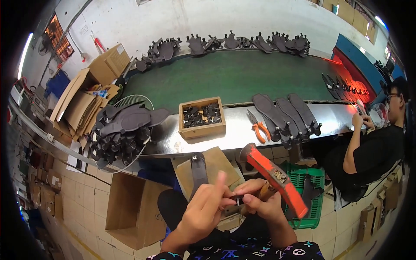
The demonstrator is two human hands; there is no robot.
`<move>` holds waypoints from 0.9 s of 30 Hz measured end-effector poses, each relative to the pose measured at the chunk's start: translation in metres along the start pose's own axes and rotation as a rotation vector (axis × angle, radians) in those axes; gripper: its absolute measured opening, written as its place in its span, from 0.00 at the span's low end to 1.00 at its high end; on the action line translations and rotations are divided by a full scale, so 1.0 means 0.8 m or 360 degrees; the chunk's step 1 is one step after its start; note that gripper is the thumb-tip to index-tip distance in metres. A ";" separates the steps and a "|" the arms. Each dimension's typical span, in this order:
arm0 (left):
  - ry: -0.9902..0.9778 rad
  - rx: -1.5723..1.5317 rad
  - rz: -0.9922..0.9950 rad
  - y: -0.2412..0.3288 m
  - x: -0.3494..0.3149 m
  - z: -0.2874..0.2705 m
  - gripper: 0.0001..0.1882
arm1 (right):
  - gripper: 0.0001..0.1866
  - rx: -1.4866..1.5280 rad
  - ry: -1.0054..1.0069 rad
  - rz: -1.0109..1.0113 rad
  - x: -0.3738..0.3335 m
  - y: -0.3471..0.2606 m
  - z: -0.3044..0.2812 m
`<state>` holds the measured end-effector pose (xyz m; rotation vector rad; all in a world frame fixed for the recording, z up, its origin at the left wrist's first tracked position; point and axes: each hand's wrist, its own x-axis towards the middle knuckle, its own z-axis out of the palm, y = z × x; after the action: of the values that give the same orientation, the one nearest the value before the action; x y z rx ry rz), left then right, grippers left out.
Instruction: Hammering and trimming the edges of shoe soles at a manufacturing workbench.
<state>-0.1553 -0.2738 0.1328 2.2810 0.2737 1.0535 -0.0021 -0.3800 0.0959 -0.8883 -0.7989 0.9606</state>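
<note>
My left hand point(201, 212) is closed, its fingers pinching a small black piece point(237, 197) in front of my body. My right hand point(266, 206) grips a hammer point(277, 178) with a worn red head, close under that head. The right thumb and fingertips also meet the black piece, so both hands touch it. A dark shoe sole point(199, 170) with a shiny spot at its far end lies on a tan board point(221, 167). Its near end is hidden behind my left hand.
On the metal bench stand a wooden box point(202, 133) of small black parts, orange-handled pliers point(259, 130) and several soles point(292, 113). A basket point(149, 104) heaped with soles is left, a green crate point(318, 216) right. Beyond runs a green conveyor point(208, 80). A person point(368, 143) sits at right.
</note>
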 end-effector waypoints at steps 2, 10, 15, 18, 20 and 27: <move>-0.0096 0.0235 0.0125 0.003 -0.001 -0.008 0.39 | 0.13 0.0154 -0.0079 0.0141 -0.003 0.005 -0.005; -0.0291 0.0376 0.0304 -0.005 0.008 -0.029 0.50 | 0.09 0.0043 -0.0087 0.0287 0.007 0.016 -0.002; -0.0316 0.0448 0.0262 -0.026 -0.002 -0.026 0.47 | 0.09 -0.0026 -0.0119 0.0350 0.017 0.030 -0.009; -0.0263 0.0347 0.0041 -0.053 -0.021 -0.017 0.47 | 0.11 -0.0150 -0.0064 0.0560 0.029 0.052 -0.009; -0.0134 0.0459 -0.0178 -0.076 -0.025 -0.016 0.47 | 0.13 -0.0204 0.0010 0.0398 0.040 0.063 -0.006; 0.0101 -0.0091 -0.0730 -0.227 -0.045 0.004 0.22 | 0.10 -0.0653 -0.0053 0.0352 0.116 0.089 -0.002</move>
<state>-0.1654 -0.1457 -0.0011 2.0000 0.7421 0.8777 0.0084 -0.2742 0.0476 -1.3398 -0.9591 1.0229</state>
